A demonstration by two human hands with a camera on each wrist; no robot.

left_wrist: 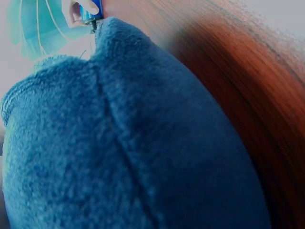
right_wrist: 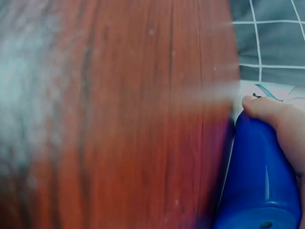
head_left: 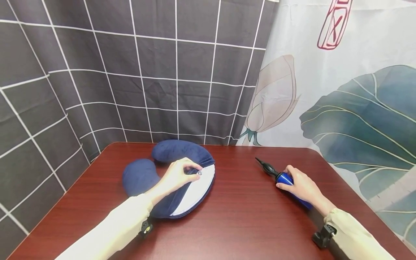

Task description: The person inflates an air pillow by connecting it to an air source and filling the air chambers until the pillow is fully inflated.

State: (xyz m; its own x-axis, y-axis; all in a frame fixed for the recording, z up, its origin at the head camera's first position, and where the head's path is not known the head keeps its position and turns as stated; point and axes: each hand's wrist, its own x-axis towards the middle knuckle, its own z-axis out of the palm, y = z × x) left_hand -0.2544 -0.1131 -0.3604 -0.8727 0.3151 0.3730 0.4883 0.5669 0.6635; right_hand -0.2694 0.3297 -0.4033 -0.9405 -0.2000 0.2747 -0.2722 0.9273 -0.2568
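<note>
At a red-brown wooden table (head_left: 240,220), a dark grey curtain (head_left: 113,54) with white grid lines hangs behind the left and middle, and a white cloth (head_left: 351,108) printed with a pink bud and a blue-green leaf hangs at the right. A person in pale sleeves (head_left: 123,220), a dark device (head_left: 324,236) at each wrist, works with both hands apart. In the left wrist view the navy fabric of a U-shaped pillow (head_left: 183,150) blocks any sight of the near hand; in the head view the left hand and forearm cross its middle. The pillow lies left of centre on the tabletop, its navy cover (left_wrist: 143,119) parted along the outer curve, with a white inner layer (head_left: 195,191) showing inside (how far it reaches within cannot be told). The left hand (head_left: 178,175) pinches a small valve (head_left: 199,173) at that layer, thumb and forefinger nearly together. Well apart to the right, the right hand (head_left: 300,184) wraps a blue pump (head_left: 286,179), hiding part of its barrel, the black nozzle (head_left: 268,168) pointing towards the table's far edge.
</note>
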